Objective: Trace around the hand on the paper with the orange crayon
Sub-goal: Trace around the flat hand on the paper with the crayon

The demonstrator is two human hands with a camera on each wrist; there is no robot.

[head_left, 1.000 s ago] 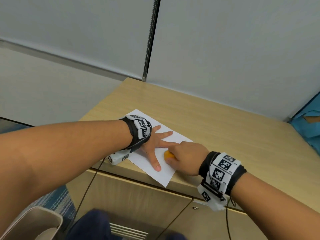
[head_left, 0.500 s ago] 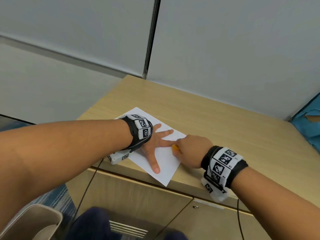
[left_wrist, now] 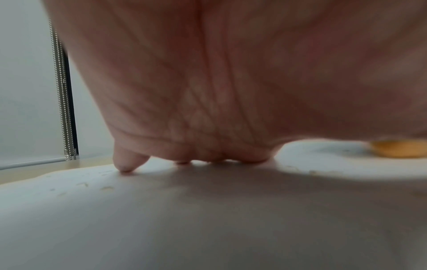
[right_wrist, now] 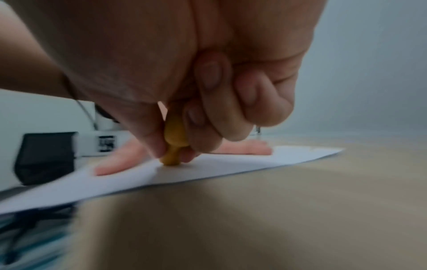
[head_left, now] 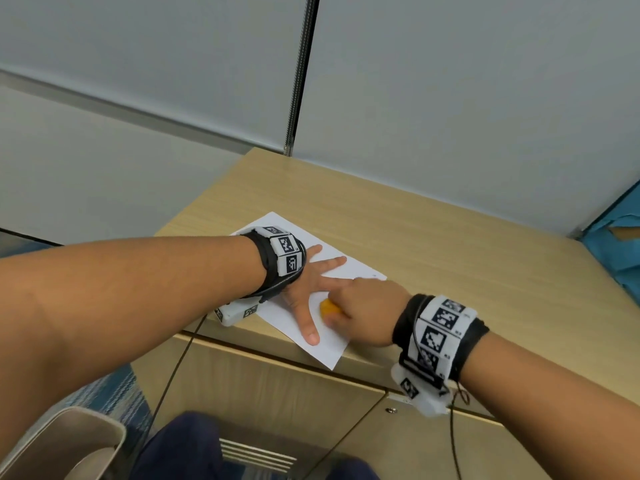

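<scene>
Orange crayon [head_left: 329, 308]: one, stubby, pinched upright between thumb and curled fingers of the right hand [head_left: 369, 315], its tip touching the paper [head_left: 287, 317] between the left thumb and forefinger. Left hand [head_left: 304, 289]: one, flat on the sheet, palm down, fingers straight and spread, holding nothing. Paper: one white sheet, at the near left corner of the wooden cabinet top [head_left: 450, 258]. Wristbands: two, one on each wrist [head_left: 282, 258], bearing black-and-white square markers; no readable lettering.
</scene>
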